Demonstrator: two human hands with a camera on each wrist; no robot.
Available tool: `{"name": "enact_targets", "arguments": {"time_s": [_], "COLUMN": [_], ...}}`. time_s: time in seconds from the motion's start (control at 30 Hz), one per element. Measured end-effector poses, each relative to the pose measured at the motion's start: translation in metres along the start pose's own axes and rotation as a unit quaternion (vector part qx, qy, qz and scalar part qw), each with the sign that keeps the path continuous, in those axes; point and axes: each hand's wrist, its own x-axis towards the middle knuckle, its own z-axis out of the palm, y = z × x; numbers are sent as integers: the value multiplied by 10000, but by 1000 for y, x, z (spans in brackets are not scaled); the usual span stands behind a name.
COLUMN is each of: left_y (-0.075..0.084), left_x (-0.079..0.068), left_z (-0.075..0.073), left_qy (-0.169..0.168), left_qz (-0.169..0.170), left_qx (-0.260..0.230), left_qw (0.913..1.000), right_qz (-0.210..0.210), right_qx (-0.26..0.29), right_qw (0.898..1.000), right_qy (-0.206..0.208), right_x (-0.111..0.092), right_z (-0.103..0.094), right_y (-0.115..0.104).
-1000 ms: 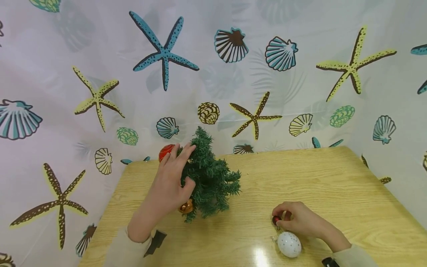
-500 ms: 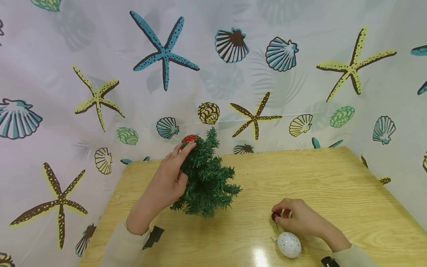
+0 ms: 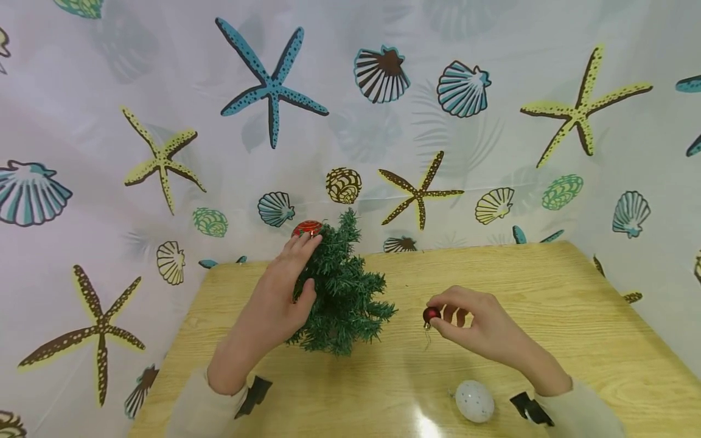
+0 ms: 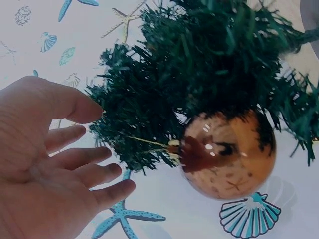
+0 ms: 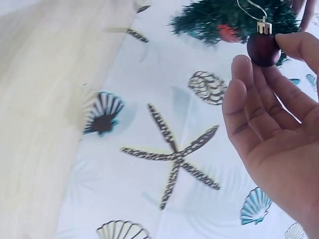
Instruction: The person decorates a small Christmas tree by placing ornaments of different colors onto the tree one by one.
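Fingers (image 5: 242, 72) of my right hand (image 3: 477, 319), together with the thumb, pinch a small, round, dark red ball ornament (image 3: 431, 314) with a shiny metallic cap (image 5: 264, 28) and a thin, pale hanging thread. I hold it above the pale wood-grain counter (image 3: 520, 286), at three o'clock from a small, bushy, green artificial fir tree (image 3: 345, 298) and apart from its branches. From my head, the cap faces about seven o'clock, the thread dangling from it.

My left hand (image 3: 276, 301) is at nine o'clock on the tree, released, its fingers extended beside the branches; whether they touch the needles, I cannot tell. A bright red ball with pale lines (image 3: 308, 227) shows at eleven o'clock on the tree, just beyond my left fingertips. In the left wrist view, a glossy orange-gold ball (image 4: 234, 164) hangs by the green branches at three o'clock from that hand, a gold thread at its cap.

A white, egg-shaped ornament with small dots (image 3: 474, 401) lies on the counter at five o'clock from the dark red ball. Cream sleeves (image 3: 583, 410) cover my forearms. At twelve o'clock, beyond the counter, a white sheet (image 3: 339, 36) is printed with starfish and seashells.
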Motion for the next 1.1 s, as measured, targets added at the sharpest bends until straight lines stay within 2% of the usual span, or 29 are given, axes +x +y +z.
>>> {"name": "enact_targets", "arguments": {"time_s": [0.23, 0.43, 0.57, 0.7, 0.9, 1.0, 1.1], "left_y": [13, 18, 28, 37, 44, 48, 51], "left_x": [-3, -3, -4, -7, -9, -11, -11], "left_z": [0, 9, 20, 31, 43, 47, 50], "left_qy": [670, 1422, 1715, 1559, 966, 719, 664], "left_qz": [427, 968, 1064, 1148, 1159, 1113, 1125], "left_qx": [84, 73, 17, -250, -861, -895, -838], "left_qw": [9968, 9851, 9794, 9808, 9848, 9871, 9879], "right_qz": [-449, -553, -538, -535, -604, -627, -709], "right_qx": [174, 248, 292, 351, 406, 445, 476], "right_qw": [9987, 9978, 9977, 9973, 9965, 9961, 9952], "right_qy": [185, 254, 305, 356, 403, 439, 488], "right_x": [25, 37, 43, 48, 53, 57, 61], "right_z": [0, 2, 2, 1, 2, 4, 7], "right_y": [-22, -34, -40, -46, -54, -57, -59]}}
